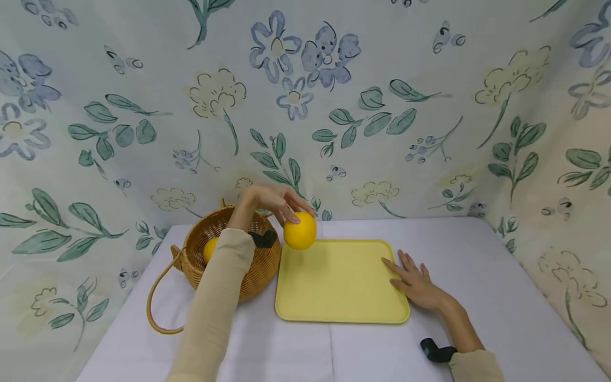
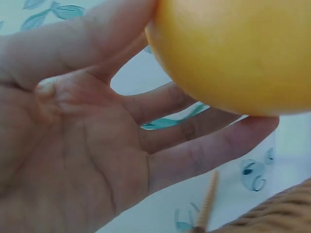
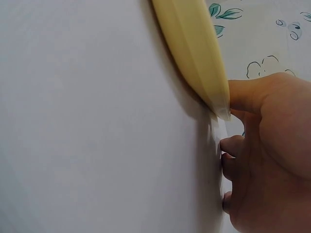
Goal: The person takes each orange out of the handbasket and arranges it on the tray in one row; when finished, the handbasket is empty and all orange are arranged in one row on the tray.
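My left hand (image 1: 279, 200) holds a smooth, round yellow-orange fruit, likely an orange (image 1: 299, 231), above the upper left corner of a yellow tray (image 1: 341, 281). In the left wrist view the thumb and fingertips pinch the orange (image 2: 233, 53), while the palm stays off it. My right hand (image 1: 417, 281) lies spread at the tray's right edge. Seen from the right wrist, its thumb touches the tray's rim (image 3: 197, 53) and the other fingertips rest on the table. Left of the tray stands a wicker basket (image 1: 260, 276), partly hidden behind the left forearm.
Another yellow-orange fruit (image 1: 209, 248) lies inside the basket. The basket's looped handle (image 1: 151, 307) sticks out to the left over the white table (image 1: 286, 350). A flower-printed curtain (image 1: 334, 159) hangs behind the table and along its sides.
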{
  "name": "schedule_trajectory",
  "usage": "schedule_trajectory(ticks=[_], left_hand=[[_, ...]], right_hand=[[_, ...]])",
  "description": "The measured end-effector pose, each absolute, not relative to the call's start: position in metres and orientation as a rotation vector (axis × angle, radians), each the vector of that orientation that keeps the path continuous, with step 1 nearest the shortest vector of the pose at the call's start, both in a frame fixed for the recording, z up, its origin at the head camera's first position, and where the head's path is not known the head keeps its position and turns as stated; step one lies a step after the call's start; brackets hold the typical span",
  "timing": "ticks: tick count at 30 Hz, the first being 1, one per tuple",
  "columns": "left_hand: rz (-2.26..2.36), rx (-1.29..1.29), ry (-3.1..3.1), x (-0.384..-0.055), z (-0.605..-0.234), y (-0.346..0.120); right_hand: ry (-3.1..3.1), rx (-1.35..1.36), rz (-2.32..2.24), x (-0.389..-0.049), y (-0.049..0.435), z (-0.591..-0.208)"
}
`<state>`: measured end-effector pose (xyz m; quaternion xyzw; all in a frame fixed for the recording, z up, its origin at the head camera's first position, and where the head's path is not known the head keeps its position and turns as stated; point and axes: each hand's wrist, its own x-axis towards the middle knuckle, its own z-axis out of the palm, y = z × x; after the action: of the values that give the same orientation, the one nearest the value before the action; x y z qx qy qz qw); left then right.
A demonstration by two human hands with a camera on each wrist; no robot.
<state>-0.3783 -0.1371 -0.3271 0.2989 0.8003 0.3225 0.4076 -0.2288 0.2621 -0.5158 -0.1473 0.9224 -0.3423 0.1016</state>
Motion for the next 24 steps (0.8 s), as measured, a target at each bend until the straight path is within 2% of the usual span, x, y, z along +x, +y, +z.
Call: schedule_trajectory(ticks=[10, 24], left_hand=[[0.719, 0.617, 2.010, -0.387, -0.377, -0.122], [0.577, 0.462, 2.031, -0.388, -0.386, -0.116]], right_hand=[[2.735, -0.431, -0.996, -0.226, 0.259, -0.515], [2.775, -0.432, -0.970, -0.228, 0.260, -0.517]])
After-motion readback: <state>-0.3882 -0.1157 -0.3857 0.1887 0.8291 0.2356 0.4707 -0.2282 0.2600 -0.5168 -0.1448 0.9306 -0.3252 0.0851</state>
